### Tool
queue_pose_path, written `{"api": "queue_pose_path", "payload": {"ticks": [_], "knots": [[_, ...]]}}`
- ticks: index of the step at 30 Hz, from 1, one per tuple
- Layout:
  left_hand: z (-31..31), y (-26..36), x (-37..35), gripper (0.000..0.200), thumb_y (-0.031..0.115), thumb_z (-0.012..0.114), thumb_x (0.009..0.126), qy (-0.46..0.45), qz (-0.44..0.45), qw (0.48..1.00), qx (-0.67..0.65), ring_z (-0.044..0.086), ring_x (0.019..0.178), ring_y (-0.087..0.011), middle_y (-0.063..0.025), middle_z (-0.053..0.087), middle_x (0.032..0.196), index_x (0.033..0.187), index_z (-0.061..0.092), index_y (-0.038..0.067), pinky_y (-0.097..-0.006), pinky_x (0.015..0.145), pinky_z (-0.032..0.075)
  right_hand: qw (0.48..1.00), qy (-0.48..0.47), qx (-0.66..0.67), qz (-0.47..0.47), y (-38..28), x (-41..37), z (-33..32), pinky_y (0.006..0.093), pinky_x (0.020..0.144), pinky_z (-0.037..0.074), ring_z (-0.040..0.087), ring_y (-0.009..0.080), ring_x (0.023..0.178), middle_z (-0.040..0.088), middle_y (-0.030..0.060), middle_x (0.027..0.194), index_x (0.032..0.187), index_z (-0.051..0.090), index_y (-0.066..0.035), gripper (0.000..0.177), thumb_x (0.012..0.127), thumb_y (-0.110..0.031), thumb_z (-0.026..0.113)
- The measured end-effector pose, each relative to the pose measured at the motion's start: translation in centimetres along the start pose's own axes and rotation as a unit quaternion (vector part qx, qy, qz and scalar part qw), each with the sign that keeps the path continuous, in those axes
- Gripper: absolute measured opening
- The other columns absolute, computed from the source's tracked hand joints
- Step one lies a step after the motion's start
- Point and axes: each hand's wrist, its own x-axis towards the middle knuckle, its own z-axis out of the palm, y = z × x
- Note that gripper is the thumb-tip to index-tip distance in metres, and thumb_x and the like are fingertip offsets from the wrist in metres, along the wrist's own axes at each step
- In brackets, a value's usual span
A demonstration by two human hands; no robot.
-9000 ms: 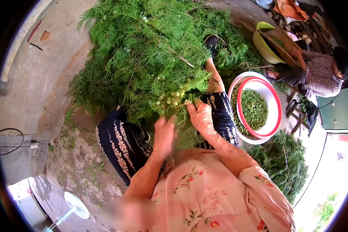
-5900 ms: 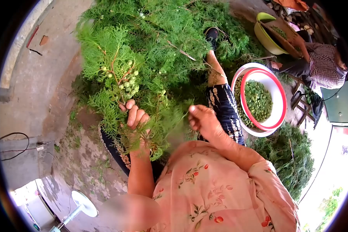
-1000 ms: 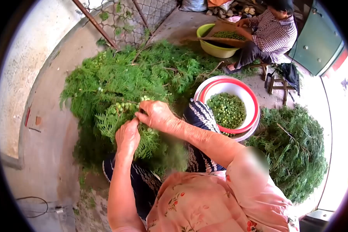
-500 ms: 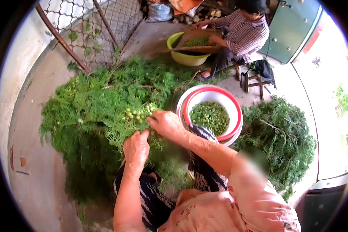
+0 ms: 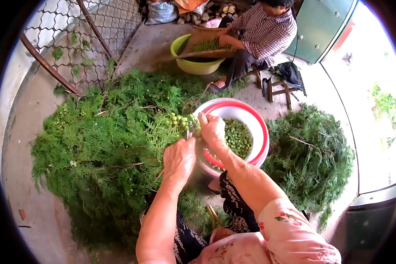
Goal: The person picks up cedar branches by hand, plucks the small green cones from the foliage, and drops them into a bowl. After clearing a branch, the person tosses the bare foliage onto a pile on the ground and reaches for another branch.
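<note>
1. large heap of cut green branches (image 5: 97, 149): on the concrete floor (image 5: 31, 105), left of the red-rimmed basin (image 5: 263, 136) and reaching right up to it.
2. second heap of branches (image 5: 312, 154): darker, right of the red-rimmed basin, just beside it.
3. wire fence (image 5: 70, 35): beyond the large heap, well apart from the basin, far left.
4. another person (image 5: 259, 31): seated beyond the basin in a checked shirt, hands on a flat tray (image 5: 207, 46) of green cones.
5. red-rimmed basin: white wall, red rim, partly filled with loose green cones (image 5: 238, 136); stands at the wearer's knee.
6. lime-green basin (image 5: 193, 67): beyond the red-rimmed basin, under the tray.
7. wooden stool (image 5: 279, 86): beyond the basin, to its right, beside the seated person.
8. left hand (image 5: 179, 160): just left of the basin's near rim; grip clenched round the stem end of a leafy sprig (image 5: 160, 132).
9. right hand (image 5: 212, 130): over the basin's left rim; grip pinched, fingertips closed on the sprig's cone cluster (image 5: 181, 121).
10. sprig: held between both hands at the basin's left edge, foliage lying against the large heap.
11. cone cluster: pale green, at the sprig's tip, touching the right fingertips.
</note>
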Motion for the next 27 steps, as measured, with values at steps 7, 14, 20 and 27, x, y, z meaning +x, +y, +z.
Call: {"api": "queue_pose_path", "payload": {"ticks": [7,14,20,27], "knots": [[1.7,-2.0,1.8,0.011,0.002,0.045,0.081,-0.032,-0.041,0.998,0.023,0.062,0.065,-0.0323,-0.0166,0.061,0.071,0.079,0.055,0.004,-0.043,0.057,0.047,0.959,0.099,0.137,0.226,10.9,9.0,0.6,0.0394,0.07,0.046,0.06,0.0295,0.068,0.063,0.0196,0.073,0.078,0.065,0.001,0.042,0.083,-0.038,0.052],[2.8,-0.8,3.1,0.008,0.005,0.049,0.081,-0.016,-0.074,0.997,-0.017,0.062,0.068,-0.0338,-0.0167,0.063,0.074,0.081,0.057,0.004,-0.0428,0.057,0.048,0.914,0.085,0.297,0.263,10.9,8.5,-1.3,0.0328,0.064,0.045,0.056,0.0188,0.065,0.063,0.0113,0.074,0.086,0.064,0.002,0.029,0.078,-0.025,0.062],[2.3,-0.3,3.1,0.009,0.008,0.052,0.082,-0.008,-0.077,0.997,-0.007,0.063,0.066,-0.0321,-0.0158,0.063,0.073,0.085,0.059,0.006,-0.0409,0.055,0.048,0.958,0.108,0.095,0.25,7.2,7.3,-5.2,0.0352,0.068,0.045,0.06,0.0252,0.071,0.065,0.0141,0.078,0.089,0.065,-0.002,0.024,0.08,-0.022,0.056],[1.6,-0.6,2.6,0.023,0.005,0.052,0.081,0.036,-0.059,0.996,0.055,0.061,0.062,-0.0271,-0.0131,0.06,0.072,0.102,0.061,0.008,-0.0374,0.053,0.047,0.983,0.142,0.107,0.038,10.0,8.6,-2.0,0.0351,0.069,0.045,0.059,0.0284,0.069,0.062,0.0155,0.073,0.088,0.064,-0.002,0.019,0.082,-0.014,0.05]]}}
